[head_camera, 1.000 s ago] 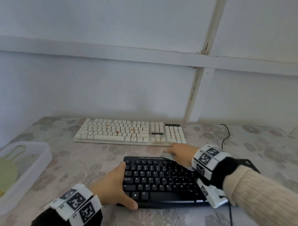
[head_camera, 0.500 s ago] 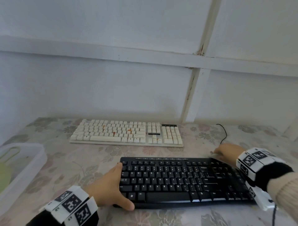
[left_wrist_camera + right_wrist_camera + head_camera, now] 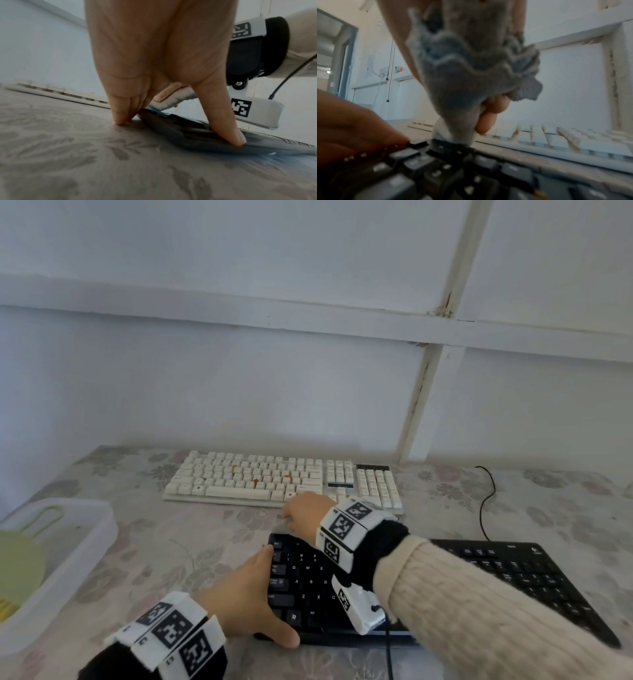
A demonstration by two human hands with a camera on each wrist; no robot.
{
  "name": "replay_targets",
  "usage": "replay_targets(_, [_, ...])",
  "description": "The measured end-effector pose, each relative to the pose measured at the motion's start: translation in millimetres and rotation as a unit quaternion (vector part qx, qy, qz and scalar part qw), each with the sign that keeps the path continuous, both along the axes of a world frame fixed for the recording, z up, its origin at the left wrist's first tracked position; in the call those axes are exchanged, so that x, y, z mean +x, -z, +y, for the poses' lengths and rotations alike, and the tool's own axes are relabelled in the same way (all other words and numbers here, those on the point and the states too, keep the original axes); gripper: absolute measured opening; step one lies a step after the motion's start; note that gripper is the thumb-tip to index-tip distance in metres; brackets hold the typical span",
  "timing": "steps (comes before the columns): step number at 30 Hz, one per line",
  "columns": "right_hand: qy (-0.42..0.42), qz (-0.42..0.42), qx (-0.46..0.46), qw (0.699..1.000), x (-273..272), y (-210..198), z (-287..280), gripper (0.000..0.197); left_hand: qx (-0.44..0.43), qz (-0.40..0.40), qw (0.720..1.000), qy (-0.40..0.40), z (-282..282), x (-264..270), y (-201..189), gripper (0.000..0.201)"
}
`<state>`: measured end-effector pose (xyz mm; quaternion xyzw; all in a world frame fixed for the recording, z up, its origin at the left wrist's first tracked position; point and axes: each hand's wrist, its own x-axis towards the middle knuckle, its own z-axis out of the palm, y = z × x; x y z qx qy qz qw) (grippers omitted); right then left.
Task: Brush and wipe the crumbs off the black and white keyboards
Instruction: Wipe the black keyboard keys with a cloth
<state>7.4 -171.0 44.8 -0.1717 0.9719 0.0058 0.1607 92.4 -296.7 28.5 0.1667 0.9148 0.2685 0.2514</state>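
Wiping: right hand (image 3: 306,507) bunches a crumpled grey cloth (image 3: 471,75), fingers curled round it, cloth tip pressed on the top-left key row of the flat black plastic keyboard (image 3: 513,573)
Bracing: left hand (image 3: 246,594) spread against the black keyboard's left end, straight fingers along the edge with tips on the table, thumb on the near front edge
Black keyboard spot: front of table, near the person, right forearm in a cream knit sleeve (image 3: 479,611) crossing over it
White keyboard: cream-white keyboard (image 3: 274,481) lies behind the black one, apart from it, close to the wall
Crumbs: orange crumbs (image 3: 255,481) sit among the white keys, middle area
Table: floral-print tablecloth (image 3: 171,542) under everything
Left side: clear plastic tub (image 3: 85,535) at table's left edge, pale green item inside, can't tell what
Cable: thin black cable (image 3: 486,501) curls on the cloth at right rear
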Motion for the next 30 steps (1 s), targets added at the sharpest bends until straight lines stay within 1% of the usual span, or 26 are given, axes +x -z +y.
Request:
replay_targets(2, [0.004, -0.006, 0.021, 1.000, 2, 2, 4, 0.030, -0.001, -0.001, 1.000, -0.004, -1, -2, 4, 0.103])
replay_targets(5, [0.014, -0.027, 0.025, 0.999, 10, 1, 28, 0.033, 0.005, -0.005, 1.000, -0.009, -1, -4, 10, 0.102])
replay_targets(6, [0.025, -0.029, 0.022, 0.999, 14, 1, 40, 0.034, 0.003, -0.003, 1.000, -0.006, -2, -4, 11, 0.104])
replay_targets(9, [0.071, -0.025, 0.001, 0.997, 28, 0, 79, 0.035, -0.010, -0.011, 1.000, -0.005, -2, -4, 12, 0.119])
replay_targets(11, [0.101, -0.020, -0.007, 0.995, 40, -5, 110, 0.035, 0.003, -0.015, 1.000, -0.005, -2, -5, 11, 0.112])
replay_targets(13, [0.127, -0.011, -0.013, 0.992, 52, -7, 142, 0.031, 0.009, -0.019, 1.000, -0.007, -2, -4, 11, 0.111])
replay_targets(16, [0.165, -0.010, 0.019, 0.986, 67, -9, 189, 0.025, 0.010, -0.014, 1.000, -0.011, -2, -4, 12, 0.105])
replay_targets(18, [0.190, -0.014, 0.062, 0.980, 67, -10, 214, 0.020, 0.005, -0.020, 1.000, -0.008, -2, -5, 12, 0.112])
replay_targets(20, [0.221, -0.037, 0.110, 0.968, 62, -13, 228, 0.027, -0.012, -0.028, 1.000, -0.007, -2, -6, 12, 0.132])
replay_targets(22, [0.241, -0.050, 0.129, 0.961, 56, -17, 229, 0.031, -0.019, -0.039, 0.999, -0.009, -2, -7, 14, 0.150])
replay_targets(24, [0.224, -0.034, 0.098, 0.969, 53, -19, 210, 0.026, -0.004, -0.046, 0.999, -0.010, -2, -8, 16, 0.155])
replay_targets(26, [0.209, -0.013, 0.008, 0.978, 50, -18, 174, 0.028, 0.013, -0.053, 0.998, -0.015, -2, -8, 18, 0.151])
replay_targets(27, [0.194, -0.006, -0.035, 0.980, 45, -16, 151, 0.031, 0.023, -0.055, 0.998, -0.017, -1, -8, 20, 0.146])
replay_targets(29, [0.135, -0.001, -0.077, 0.988, 32, -8, 107, 0.034, 0.047, -0.052, 0.997, -0.025, 0, -8, 21, 0.127])
replay_targets(30, [0.105, -0.001, -0.082, 0.991, 25, -3, 86, 0.034, 0.061, -0.050, 0.997, -0.025, -1, -8, 22, 0.126])
